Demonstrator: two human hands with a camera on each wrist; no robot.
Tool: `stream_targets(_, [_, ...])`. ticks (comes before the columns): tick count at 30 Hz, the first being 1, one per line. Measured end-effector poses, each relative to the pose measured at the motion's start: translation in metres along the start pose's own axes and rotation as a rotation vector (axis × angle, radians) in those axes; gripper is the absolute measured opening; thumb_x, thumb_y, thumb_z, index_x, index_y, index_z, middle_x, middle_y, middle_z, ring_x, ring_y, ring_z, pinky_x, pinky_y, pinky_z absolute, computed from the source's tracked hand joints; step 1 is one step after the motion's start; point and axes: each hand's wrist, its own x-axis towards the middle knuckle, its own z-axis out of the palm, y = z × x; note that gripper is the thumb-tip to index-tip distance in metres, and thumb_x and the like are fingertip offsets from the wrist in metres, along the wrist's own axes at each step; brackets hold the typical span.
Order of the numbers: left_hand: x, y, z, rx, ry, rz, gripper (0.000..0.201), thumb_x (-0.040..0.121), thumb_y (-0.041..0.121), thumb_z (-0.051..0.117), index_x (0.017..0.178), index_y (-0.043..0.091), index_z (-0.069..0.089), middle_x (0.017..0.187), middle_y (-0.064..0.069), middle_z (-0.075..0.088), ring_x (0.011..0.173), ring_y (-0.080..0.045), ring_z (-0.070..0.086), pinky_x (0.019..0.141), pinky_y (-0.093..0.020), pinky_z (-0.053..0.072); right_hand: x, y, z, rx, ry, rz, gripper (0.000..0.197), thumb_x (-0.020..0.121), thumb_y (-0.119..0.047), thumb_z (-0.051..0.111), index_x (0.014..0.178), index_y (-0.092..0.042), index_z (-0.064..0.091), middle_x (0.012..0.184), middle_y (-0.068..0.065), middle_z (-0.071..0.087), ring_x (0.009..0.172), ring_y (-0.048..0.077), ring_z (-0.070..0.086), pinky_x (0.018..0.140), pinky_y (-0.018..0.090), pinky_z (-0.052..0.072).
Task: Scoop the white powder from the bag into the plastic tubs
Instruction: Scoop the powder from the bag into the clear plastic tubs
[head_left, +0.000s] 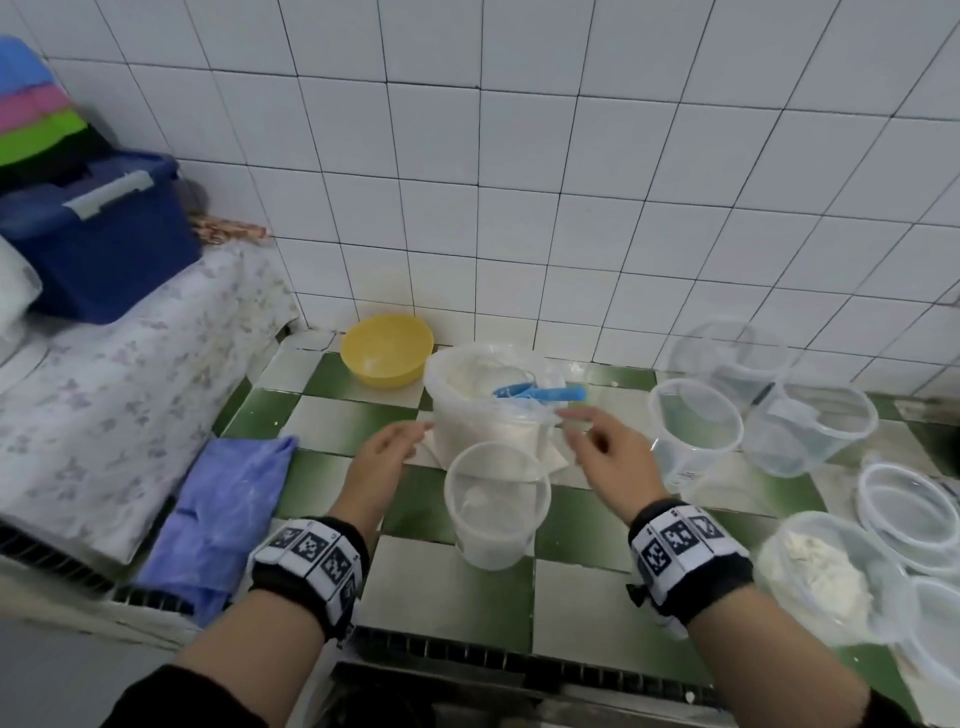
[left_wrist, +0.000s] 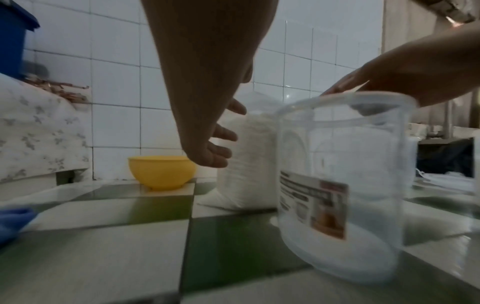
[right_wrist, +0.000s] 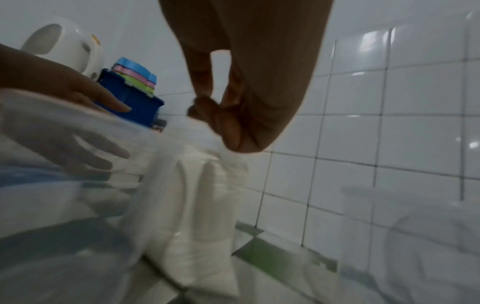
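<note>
Both hands empty: left hand (head_left: 382, 457) fingers straight beside powder bag (head_left: 488, 415), right hand (head_left: 608, 457) loosely curled nr its rim.

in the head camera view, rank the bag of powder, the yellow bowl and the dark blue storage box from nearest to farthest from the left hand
Measured from the left hand:
1. Bag of powder, just to its right, by the fingertips.
2. Yellow bowl, behind it against the tiled wall.
3. Dark blue storage box, far off to the left on the cloth-covered surface.

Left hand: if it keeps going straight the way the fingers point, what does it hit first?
Most likely the bag of white powder. The left hand has straight fingers aimed at the bag's side, with only a small gap or none; depth is unclear. The yellow bowl sits off that line.
</note>
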Motion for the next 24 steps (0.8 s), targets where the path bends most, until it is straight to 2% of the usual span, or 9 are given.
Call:
stream_targets(3, [0.019, 0.026, -0.005, -0.012, 0.022, 0.039, 0.021, 0.098, 0.041, 0.052, 0.105, 0.037, 0.071, 0.117, 0.014, 0.063, 0.118, -0.015, 0.053, 0.106, -0.039, 0.039, 0.032, -0.013, -0.018, 0.066, 0.164, 0.009, 0.021, 0.093, -0.023, 0.051, 0.104, -0.024, 0.070, 0.083, -0.002, 0.066, 0.065, 0.009, 0.050, 0.057, 0.014, 0.037])
stream_targets(5, [0.034, 0.041, -0.003, 0.021, -0.003, 0.000, 0.017, 0.095, 0.047, 0.054, 0.101, 0.042, 0.069, 0.121, 0.009, 0.059, 0.120, -0.018, 0.050, 0.109, -0.044, 0.037, 0.055, -0.019, -0.022, 0.051, 0.073, 0.075, 0.026, 0.095, -0.024, 0.048, 0.106, -0.020, 0.071, 0.107, -0.001, 0.068, 0.089, 0.008, 0.055, 0.073, 0.014, 0.039])
stream_targets(8, [0.057, 0.050, 0.004, 0.103, -0.085, -0.063, 0.040, 0.090, 0.057, 0.057, 0.123, 0.035, 0.064, 0.128, 0.008, 0.057, 0.121, -0.017, 0.050, 0.110, -0.043, 0.037, 0.085, -0.024, -0.021, -0.066, -0.227, 0.175, 0.036, 0.099, -0.032, 0.038, 0.115, -0.021, 0.068, 0.126, 0.001, 0.059, 0.110, 0.014, 0.050, 0.095, 0.026, 0.039])
stream_targets(11, [0.069, 0.055, 0.012, 0.107, -0.102, -0.079, 0.043, 0.092, 0.055, 0.056, 0.123, 0.026, 0.063, 0.121, 0.008, 0.063, 0.108, -0.011, 0.058, 0.097, -0.033, 0.042, 0.107, -0.024, -0.014, -0.223, -0.474, 0.189, 0.031, 0.098, -0.015, 0.042, 0.117, -0.018, 0.065, 0.119, 0.005, 0.058, 0.093, 0.016, 0.053, 0.086, 0.035, 0.053])
stream_targets(15, [0.076, 0.058, 0.014, 0.061, -0.039, -0.029, 0.025, 0.094, 0.047, 0.057, 0.105, 0.029, 0.071, 0.109, 0.007, 0.070, 0.105, -0.014, 0.063, 0.092, -0.031, 0.049, 0.125, -0.021, -0.011, -0.079, -0.280, 0.217, 0.041, 0.085, 0.004, 0.040, 0.096, -0.015, 0.074, 0.101, 0.009, 0.067, 0.062, 0.009, 0.049, 0.053, 0.011, 0.041])
stream_targets(17, [0.075, 0.059, 0.013, 0.049, -0.024, -0.015, 0.022, 0.095, 0.044, 0.057, 0.102, 0.029, 0.071, 0.107, 0.007, 0.070, 0.103, -0.014, 0.063, 0.083, -0.026, 0.048, 0.131, -0.021, -0.011, -0.035, -0.255, 0.193, 0.042, 0.085, 0.005, 0.038, 0.095, -0.015, 0.074, 0.100, 0.007, 0.065, 0.065, 0.013, 0.054, 0.061, 0.016, 0.049])
stream_targets(19, [0.077, 0.059, 0.013, 0.020, -0.017, -0.006, 0.021, 0.095, 0.040, 0.058, 0.105, 0.026, 0.071, 0.107, 0.005, 0.070, 0.103, -0.016, 0.063, 0.085, -0.027, 0.050, 0.135, -0.021, -0.012, 0.041, -0.251, 0.196, 0.042, 0.086, 0.003, 0.040, 0.088, -0.023, 0.073, 0.102, 0.005, 0.067, 0.075, 0.021, 0.058, 0.078, 0.035, 0.055])
stream_targets(21, [0.079, 0.059, 0.014, -0.026, -0.009, -0.019, 0.020, 0.095, 0.032, 0.061, 0.108, 0.021, 0.071, 0.109, 0.001, 0.070, 0.104, -0.020, 0.065, 0.086, -0.028, 0.053, 0.135, -0.020, -0.013, 0.055, -0.297, 0.201, 0.037, 0.088, -0.003, 0.045, 0.085, -0.028, 0.071, 0.091, 0.004, 0.067, 0.073, 0.022, 0.054, 0.073, 0.036, 0.052])
stream_targets(24, [0.083, 0.059, 0.016, -0.097, -0.019, -0.068, 0.024, 0.095, 0.018, 0.062, 0.118, 0.014, 0.068, 0.114, -0.006, 0.069, 0.097, -0.019, 0.065, 0.071, -0.020, 0.055, 0.134, -0.018, -0.010, 0.037, -0.371, 0.173, 0.034, 0.089, -0.004, 0.050, 0.089, -0.031, 0.071, 0.088, 0.010, 0.067, 0.071, 0.021, 0.052, 0.068, 0.031, 0.046])
